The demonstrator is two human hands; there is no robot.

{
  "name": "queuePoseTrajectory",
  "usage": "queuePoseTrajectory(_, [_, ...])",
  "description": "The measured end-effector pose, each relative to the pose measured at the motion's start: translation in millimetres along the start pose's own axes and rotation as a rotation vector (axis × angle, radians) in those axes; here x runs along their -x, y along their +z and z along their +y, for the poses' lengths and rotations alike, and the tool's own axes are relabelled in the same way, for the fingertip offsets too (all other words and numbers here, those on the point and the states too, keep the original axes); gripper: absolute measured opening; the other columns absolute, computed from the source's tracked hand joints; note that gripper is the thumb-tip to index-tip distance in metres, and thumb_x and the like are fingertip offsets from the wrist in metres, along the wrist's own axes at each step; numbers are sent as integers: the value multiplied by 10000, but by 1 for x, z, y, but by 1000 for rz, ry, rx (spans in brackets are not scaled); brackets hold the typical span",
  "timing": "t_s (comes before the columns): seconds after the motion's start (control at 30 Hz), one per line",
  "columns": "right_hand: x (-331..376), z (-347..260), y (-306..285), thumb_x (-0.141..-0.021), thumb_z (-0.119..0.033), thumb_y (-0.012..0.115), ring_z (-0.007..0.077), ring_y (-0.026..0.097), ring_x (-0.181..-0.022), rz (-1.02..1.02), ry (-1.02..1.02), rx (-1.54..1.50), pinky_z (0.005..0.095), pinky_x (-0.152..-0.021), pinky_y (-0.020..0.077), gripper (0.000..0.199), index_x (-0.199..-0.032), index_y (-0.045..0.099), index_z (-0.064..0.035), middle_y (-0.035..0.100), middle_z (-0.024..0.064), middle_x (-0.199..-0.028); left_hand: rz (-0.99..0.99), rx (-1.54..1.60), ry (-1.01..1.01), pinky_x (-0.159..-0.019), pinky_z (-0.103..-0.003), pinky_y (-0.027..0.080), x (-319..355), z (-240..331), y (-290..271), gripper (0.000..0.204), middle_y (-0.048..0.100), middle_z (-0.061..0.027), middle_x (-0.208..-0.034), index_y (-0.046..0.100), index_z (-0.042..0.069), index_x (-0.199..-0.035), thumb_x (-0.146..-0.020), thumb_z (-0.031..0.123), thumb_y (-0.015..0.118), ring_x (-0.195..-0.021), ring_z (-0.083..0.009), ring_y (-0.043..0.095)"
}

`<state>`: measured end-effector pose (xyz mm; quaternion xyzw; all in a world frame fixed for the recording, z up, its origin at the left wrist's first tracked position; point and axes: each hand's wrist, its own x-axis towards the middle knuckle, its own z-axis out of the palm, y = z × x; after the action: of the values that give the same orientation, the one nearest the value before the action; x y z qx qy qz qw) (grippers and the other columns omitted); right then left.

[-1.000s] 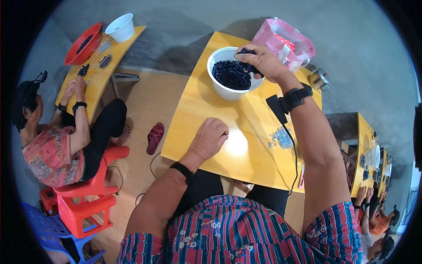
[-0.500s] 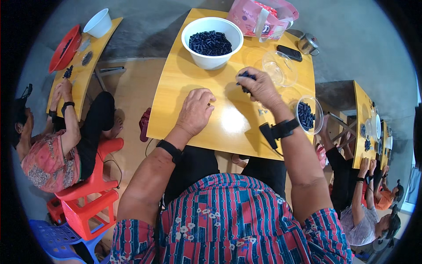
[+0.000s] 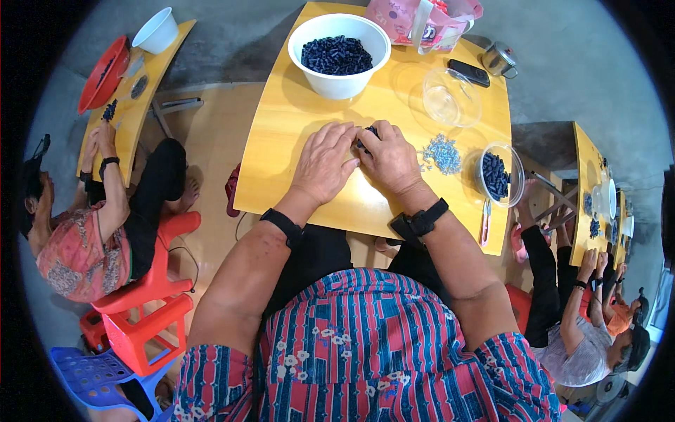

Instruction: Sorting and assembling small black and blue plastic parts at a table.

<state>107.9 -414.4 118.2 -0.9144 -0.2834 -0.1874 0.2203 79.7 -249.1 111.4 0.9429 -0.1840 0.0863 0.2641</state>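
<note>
Both hands meet over the yellow table. My right hand (image 3: 391, 159) is closed round a handful of small dark-blue ribbed tube pieces (image 3: 363, 143), which show between its fingers and my left hand. My left hand (image 3: 323, 165) rests against them from the left with its fingers stretched out; its fingertips touch the right hand's side. Beyond the hands stands a white tub (image 3: 339, 88) filled with similar dark tube pieces (image 3: 337, 55). To the right lies a heap of small clear-blue bits (image 3: 443, 154). A clear round tub (image 3: 517, 184) beside it holds more dark pieces (image 3: 496, 176).
On the yellow table (image 3: 281, 119), a clear lid or shallow bowl (image 3: 450, 98), a black phone (image 3: 469, 72), a metal mug (image 3: 499, 60) and a pink bag (image 3: 425, 27) stand farther back. A small cutter-like tool (image 3: 486, 222) lies near the right edge. Other people sit at tables on both sides.
My right hand has moved left and down with the dark pieces, joining my left hand. My left hand has shifted slightly right, and its fingers have stretched out. The blue bits are now uncovered.
</note>
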Motion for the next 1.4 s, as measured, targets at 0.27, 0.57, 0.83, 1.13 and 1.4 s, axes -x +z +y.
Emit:
queuePoseTrajectory(0.27, [3,1,7,-742,-190,701,275,565,-823,88,4,66,370,-614,528,206,-932,626,-165,558,57,-897,2,-39,1,-1101,-429,309,-4,-2,4,567,493,-106,-1364,488,88,-1325,-802,182,685,-1306,-310,408])
queuePoseTrajectory(0.57, [8,4,11,-745,-148,681,292,538,-793,105,-58,-36,389,-653,494,189,-927,634,-141,557,63,-877,-31,-18,-38,-1107,-441,300,3,1,4,555,484,-100,-1382,491,100,-1336,-818,207,661,-1322,-315,392])
queuePoseTrajectory(0.83, [9,7,6,-733,-149,678,292,550,-810,140,-86,-71,386,-686,493,210,-938,634,-130,579,61,-923,-54,-25,-45,-1122,-439,278,2,2,7,557,473,-78,-1405,496,110,-1335,-817,220,670,-1337,-307,379])
queuePoseTrajectory(1.13, [8,6,10,-729,-155,711,289,572,-887,112,-73,-103,386,-775,500,236,-958,681,-108,623,63,-1019,-35,-54,-28,-1121,-431,275,1,-2,1,565,462,-68,-1408,499,104,-1338,-824,249,683,-1338,-297,370])
queuePoseTrajectory(1.4, [9,4,7,-710,-160,711,290,574,-895,142,-113,-147,391,-794,499,262,-963,689,-94,631,66,-1011,-17,-30,-5,-1117,-432,283,4,-6,2,557,468,-97,-1398,484,83,-1341,-819,201,638,-1328,-321,382])
